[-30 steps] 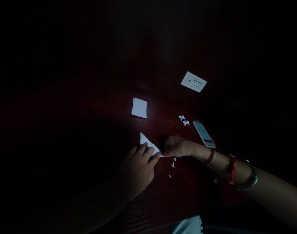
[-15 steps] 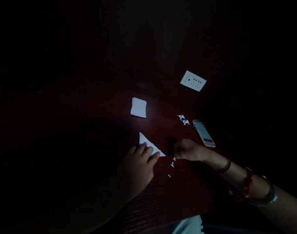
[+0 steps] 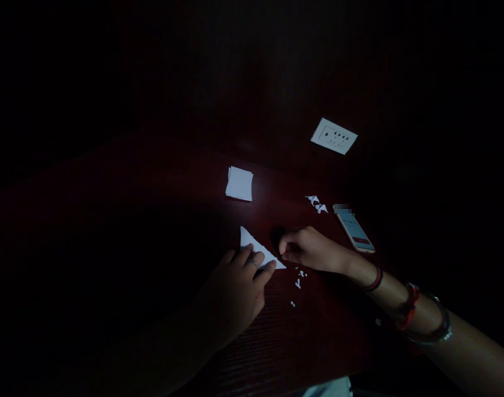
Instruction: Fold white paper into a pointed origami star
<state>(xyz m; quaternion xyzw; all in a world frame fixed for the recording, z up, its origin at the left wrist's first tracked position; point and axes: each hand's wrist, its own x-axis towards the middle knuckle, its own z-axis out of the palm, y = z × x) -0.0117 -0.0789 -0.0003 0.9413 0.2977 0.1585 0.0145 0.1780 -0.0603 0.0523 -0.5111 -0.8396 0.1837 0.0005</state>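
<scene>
My left hand [image 3: 237, 286] lies with its fingers spread on a triangular folded sheet of white paper [image 3: 256, 251], pressing it to the dark red table; a ring sits on one finger. The sheet's long edge, facing up and right, looks slightly ragged. Just right of that edge, my right hand [image 3: 307, 248] is closed, thumb and fingers pinched together. Whatever it pinches is hidden. Small white paper scraps [image 3: 298, 283] lie below it, to the right of the sheet's lower corner.
A stack of square white paper [image 3: 239, 184] lies farther back. Beyond my right hand are several small folded paper pieces [image 3: 318, 207] and a lit phone [image 3: 354, 229]. A white power socket [image 3: 333, 136] is at the upper right. The surroundings are very dark.
My right hand has moved left and slightly up, from beside the scraps to the sheet's edge. More scraps show on the table. My left hand stays on the sheet. The view has shifted slightly.
</scene>
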